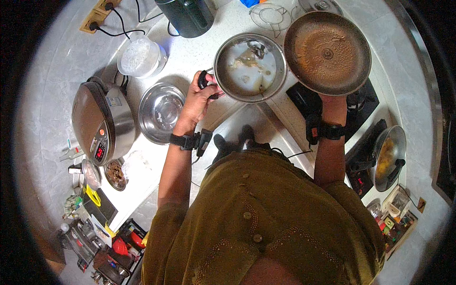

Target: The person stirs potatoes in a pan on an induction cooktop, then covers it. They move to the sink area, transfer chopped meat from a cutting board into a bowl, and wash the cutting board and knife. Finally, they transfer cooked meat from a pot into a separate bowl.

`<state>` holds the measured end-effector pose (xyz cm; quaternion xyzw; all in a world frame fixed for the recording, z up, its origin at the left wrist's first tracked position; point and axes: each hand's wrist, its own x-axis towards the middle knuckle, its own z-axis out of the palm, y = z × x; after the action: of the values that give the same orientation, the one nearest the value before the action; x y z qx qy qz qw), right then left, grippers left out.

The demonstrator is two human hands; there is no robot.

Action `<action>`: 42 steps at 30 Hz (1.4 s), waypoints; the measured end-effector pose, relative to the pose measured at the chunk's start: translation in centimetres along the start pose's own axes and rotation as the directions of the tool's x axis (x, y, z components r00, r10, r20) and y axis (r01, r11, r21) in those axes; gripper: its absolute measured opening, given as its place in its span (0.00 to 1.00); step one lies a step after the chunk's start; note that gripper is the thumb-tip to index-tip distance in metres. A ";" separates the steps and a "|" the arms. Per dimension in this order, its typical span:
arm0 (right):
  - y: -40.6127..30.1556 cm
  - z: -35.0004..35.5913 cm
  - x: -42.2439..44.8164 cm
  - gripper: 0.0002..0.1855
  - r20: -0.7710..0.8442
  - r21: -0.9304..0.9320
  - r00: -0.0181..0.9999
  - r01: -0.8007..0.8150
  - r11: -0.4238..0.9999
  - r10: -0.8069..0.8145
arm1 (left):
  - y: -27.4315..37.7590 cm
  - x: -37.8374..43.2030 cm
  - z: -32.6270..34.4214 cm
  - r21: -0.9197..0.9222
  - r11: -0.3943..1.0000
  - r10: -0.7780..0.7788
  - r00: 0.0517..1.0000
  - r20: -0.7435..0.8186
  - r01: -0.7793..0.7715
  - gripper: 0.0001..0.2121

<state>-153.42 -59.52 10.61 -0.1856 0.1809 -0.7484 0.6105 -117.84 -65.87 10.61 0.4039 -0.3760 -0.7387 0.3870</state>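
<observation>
My left hand (203,93) grips the black side handle (202,79) of a steel pot (218,85). Inside the pot is milky liquid with what looks like pieces of fish (249,58). The pot is at the counter corner; I cannot tell whether it rests there. To its right, my right hand (333,100) holds up a round pot lid (327,53) from beneath. The lid's brownish inner face, beaded with droplets, is turned towards me. Its underside hides my fingers. An electric cooktop (370,94) shows partly below the lid.
A steel bowl (162,107) and a rice cooker (103,121) stand on the left counter. Behind are a clear tub (140,58), a dark kettle (188,17) and a wire rack (270,16). A frying pan (388,158) with yellow food sits at right.
</observation>
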 end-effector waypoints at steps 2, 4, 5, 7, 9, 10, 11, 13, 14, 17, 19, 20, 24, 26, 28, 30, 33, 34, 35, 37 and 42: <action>-0.4 -1.2 0.3 0.33 0.147 0.061 0.989 -0.015 0.998 0.005 | -0.2 0.0 -0.4 -0.014 1.000 -0.009 1.000 -0.012 0.009 0.11; -0.3 -1.0 0.9 0.31 0.198 -0.085 0.980 0.035 0.996 -0.017 | -0.6 0.1 -1.0 -0.034 0.999 -0.014 1.000 -0.023 0.013 0.11; -0.2 -0.8 1.4 0.29 0.178 -0.259 0.983 0.091 0.962 -0.045 | -0.7 0.2 -1.2 -0.067 0.998 -0.018 1.000 -0.012 0.017 0.11; 0.2 0.8 2.7 0.25 0.157 -0.578 0.982 0.180 0.796 -0.107 | -0.9 0.5 -1.5 -0.134 0.991 -0.022 1.000 0.007 0.022 0.11; 0.9 4.9 4.0 0.23 0.037 -0.629 0.996 0.082 0.773 -0.075 | -1.1 0.6 -2.0 -0.163 0.987 -0.014 1.000 -0.006 0.013 0.10; 1.3 8.1 4.5 0.22 -0.084 -0.516 0.996 -0.035 0.856 -0.010 | -1.2 0.6 -2.2 -0.179 0.984 -0.009 1.000 -0.014 0.006 0.10; 1.7 8.7 4.9 0.21 -0.038 -0.630 0.999 -0.009 0.777 -0.019 | -1.2 0.6 -2.2 -0.195 0.981 -0.010 1.000 -0.023 0.005 0.10; 2.4 9.8 6.1 0.21 0.064 -0.814 0.998 0.061 0.578 -0.016 | -1.1 0.7 -2.2 -0.226 0.974 -0.008 0.999 -0.045 -0.002 0.09; 2.9 10.7 6.5 0.19 0.104 -0.914 0.994 0.102 0.392 -0.015 | -1.2 0.8 -2.3 -0.248 0.969 -0.019 0.999 -0.047 0.006 0.09; 5.6 10.8 8.2 0.19 0.376 -0.910 0.926 0.374 0.178 -0.024 | -1.1 1.0 -2.4 -0.280 0.960 -0.033 0.998 -0.057 0.016 0.09; 7.2 12.3 8.5 0.20 0.454 -0.891 0.890 0.453 0.027 0.042 | -1.0 0.7 -2.4 -0.262 0.965 -0.037 0.997 -0.071 0.018 0.07; 7.9 13.1 8.3 0.21 0.438 -0.897 0.895 0.441 -0.022 0.084 | -0.9 0.6 -2.5 -0.251 0.968 -0.053 0.996 -0.075 0.032 0.06; 10.0 13.3 8.9 0.21 0.490 -0.825 0.852 0.522 -0.217 0.185 | -0.8 -0.8 -2.3 -0.206 0.977 -0.063 0.995 -0.076 0.046 0.19; 10.4 13.4 9.0 0.21 0.493 -0.807 0.844 0.534 -0.253 0.211 | -0.6 -2.7 -2.5 -0.193 0.979 -0.072 0.996 -0.052 0.061 0.25; 10.6 13.2 9.0 0.21 0.505 -0.777 0.829 0.557 -0.292 0.239 | -0.9 -5.3 -3.1 -0.163 0.983 -0.092 0.995 -0.026 0.087 0.25; 10.9 13.2 9.0 0.21 0.505 -0.770 0.826 0.562 -0.303 0.249 | -1.8 -8.1 -4.5 -0.108 0.987 -0.112 0.993 0.048 0.117 0.25; 11.3 12.7 8.9 0.21 0.489 -0.780 0.831 0.553 -0.294 0.266 | -2.5 -12.8 -5.9 -0.048 0.974 -0.219 0.975 0.018 0.220 0.24; 11.6 12.7 8.9 0.21 0.494 -0.775 0.825 0.561 -0.289 0.276 | -3.0 -14.6 -6.6 -0.073 0.969 -0.236 0.972 -0.016 0.235 0.23; 11.7 12.8 8.8 0.21 0.500 -0.771 0.817 0.571 -0.283 0.286 | -3.7 -16.2 -7.4 -0.101 0.964 -0.253 0.966 -0.050 0.247 0.22; 12.2 13.4 8.5 0.22 0.504 -0.759 0.807 0.584 -0.288 0.306 | -5.3 -19.6 -9.0 -0.139 0.959 -0.265 0.953 -0.144 0.246 0.22; 12.4 11.7 8.7 0.23 0.552 -0.662 0.766 0.643 -0.385 0.331 | -8.6 -27.0 -11.4 -0.138 0.947 -0.320 0.879 -0.355 0.289 0.22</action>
<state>-138.73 -70.92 15.03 -0.8382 0.4812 -0.2487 0.0626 -99.95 -41.36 6.93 0.5748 -0.1974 -0.7147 0.3461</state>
